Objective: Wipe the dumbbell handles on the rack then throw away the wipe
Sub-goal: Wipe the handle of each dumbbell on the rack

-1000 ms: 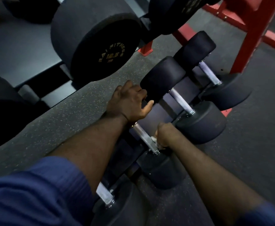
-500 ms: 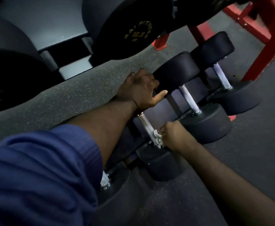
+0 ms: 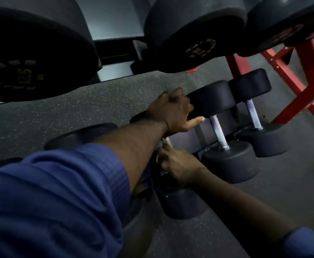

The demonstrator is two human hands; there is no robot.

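Right hand [image 3: 176, 162] fingers wrap the chrome dumbbell handle [image 3: 167, 141], low on the red metal rack [image 3: 299, 101], white wipe hidden inside. Left hand [image 3: 174, 110] fingers curl at its far end, grip unclear. If that slips, the dumbbell probably rolls.

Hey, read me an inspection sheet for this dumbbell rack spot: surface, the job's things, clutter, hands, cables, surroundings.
Surface: dark speckled rubber floor; small dumbbells sit low on the rack.
Job's things: near dumbbell, its near handle mostly covered; middle handle and far handle bare; wipe not clearly visible, likely inside the right fist.
Clutter: nothing seen.
Hands: left hand curled over the near dumbbell's far end; right hand gripping the near handle.
Cables: nothing seen.
Surroundings: large dumbbells on the upper tier, red rack frame, blue sleeve.
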